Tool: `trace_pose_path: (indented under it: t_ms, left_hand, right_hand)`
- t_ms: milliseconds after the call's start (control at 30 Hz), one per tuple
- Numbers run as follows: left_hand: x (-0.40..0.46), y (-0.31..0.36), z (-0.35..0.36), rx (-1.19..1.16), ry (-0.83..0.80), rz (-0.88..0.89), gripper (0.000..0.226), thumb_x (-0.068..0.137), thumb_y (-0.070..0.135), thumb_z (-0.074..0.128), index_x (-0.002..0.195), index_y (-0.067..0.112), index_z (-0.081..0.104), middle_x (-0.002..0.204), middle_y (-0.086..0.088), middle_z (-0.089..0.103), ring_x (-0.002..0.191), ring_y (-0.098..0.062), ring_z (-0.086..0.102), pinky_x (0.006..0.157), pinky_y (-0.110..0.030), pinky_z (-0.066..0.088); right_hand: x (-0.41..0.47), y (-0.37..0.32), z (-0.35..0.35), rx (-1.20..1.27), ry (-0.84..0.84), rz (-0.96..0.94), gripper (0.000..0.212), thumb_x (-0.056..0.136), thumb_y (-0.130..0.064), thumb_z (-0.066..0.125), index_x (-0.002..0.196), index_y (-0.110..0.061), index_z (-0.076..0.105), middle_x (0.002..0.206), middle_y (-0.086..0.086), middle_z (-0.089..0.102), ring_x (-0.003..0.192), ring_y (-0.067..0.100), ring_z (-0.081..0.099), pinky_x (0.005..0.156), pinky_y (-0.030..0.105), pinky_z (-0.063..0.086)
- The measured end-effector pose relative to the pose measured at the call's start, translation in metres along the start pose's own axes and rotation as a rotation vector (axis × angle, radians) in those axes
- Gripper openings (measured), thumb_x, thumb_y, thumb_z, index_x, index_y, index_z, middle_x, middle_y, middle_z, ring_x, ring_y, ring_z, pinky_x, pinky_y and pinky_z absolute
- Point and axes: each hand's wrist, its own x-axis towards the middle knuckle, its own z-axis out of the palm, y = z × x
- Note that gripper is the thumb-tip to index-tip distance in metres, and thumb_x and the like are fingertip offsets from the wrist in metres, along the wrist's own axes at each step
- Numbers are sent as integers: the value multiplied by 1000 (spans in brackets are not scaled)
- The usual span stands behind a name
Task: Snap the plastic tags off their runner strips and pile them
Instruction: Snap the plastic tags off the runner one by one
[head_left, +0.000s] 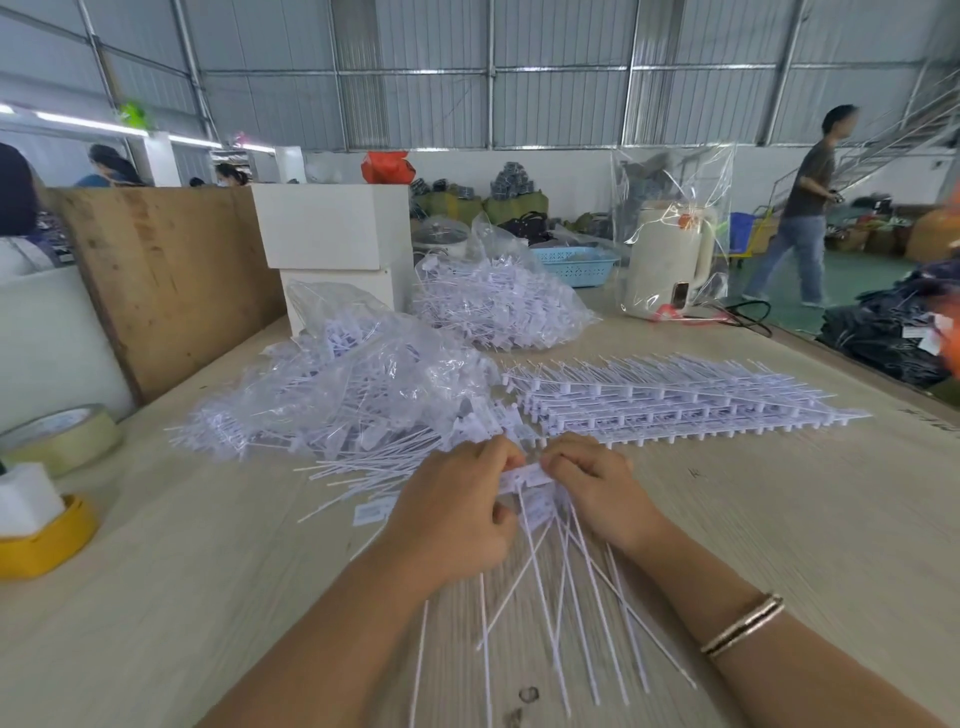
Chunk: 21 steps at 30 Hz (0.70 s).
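White plastic tags, loose, lay heaped at the left on the worktop (208, 545), partly under a clear bag (363, 364). Nearer the viewer, the left hand (452, 514) and right hand (597, 493) each pinched one end of a short runner strip (524, 475), fingers curled round it. The strip's long axis ran left to right between the two grips; its thin tails (571, 597) trailed toward the viewer. Both hands were equally close. Unbroken strips (675, 400) were stacked beyond, to the right.
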Motion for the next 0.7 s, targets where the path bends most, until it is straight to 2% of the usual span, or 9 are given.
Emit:
trace_pose_path:
  t_ms: [133,233,300,367,433,600,700]
  left_hand:
    - [1,-3,1,40,37,-3,25,87,35,56,108,24,48,104,9,57,94,-13,52,74,-28,36]
    - [2,-4,2,31,67,13,24,87,39,59,104,23,53,98,8,59,90,-14,53,69,-27,34]
    - [2,-5,3,37,86,12,22,87,39,60,103,25,57,94,9,63,88,-13,56,65,-26,32]
    - [2,-8,4,36,67,-23,21,88,41,58,107,31,60,94,10,66,88,-13,59,66,-26,38]
    - [3,-11,5,21,26,-74,23,89,45,55,110,37,61,94,8,68,87,-13,62,69,-29,45]
    - [4,-15,8,-13,-6,-119,23,91,43,54,113,41,61,94,8,70,85,-12,63,72,-30,48]
    - [5,-15,7,-20,-8,-110,23,92,43,52,112,38,62,92,7,70,83,-13,63,71,-30,47]
  right_hand:
    - [-1,-1,2,55,-21,45,33,92,-16,53,64,-31,57,74,-4,54,82,12,51,103,55,30]
    - [-3,-2,3,91,-87,60,14,87,-34,62,73,-33,63,86,2,63,99,22,55,104,55,32]
    - [-4,-3,3,106,-105,43,12,83,-39,66,79,-28,66,92,7,66,102,27,58,103,56,32]
    - [-3,-5,2,91,-103,13,11,83,-34,67,80,-24,67,89,3,67,96,22,61,102,58,31]
    - [-3,-8,2,54,-75,-17,7,83,-30,68,77,-29,66,85,-1,66,91,18,62,101,58,32]
    - [-3,-11,3,-31,0,-79,8,83,-28,69,75,-29,67,83,4,65,84,20,61,98,54,31]
    - [-4,-13,3,-14,4,-127,13,82,-23,71,72,-29,66,75,-5,60,78,18,59,93,57,34]
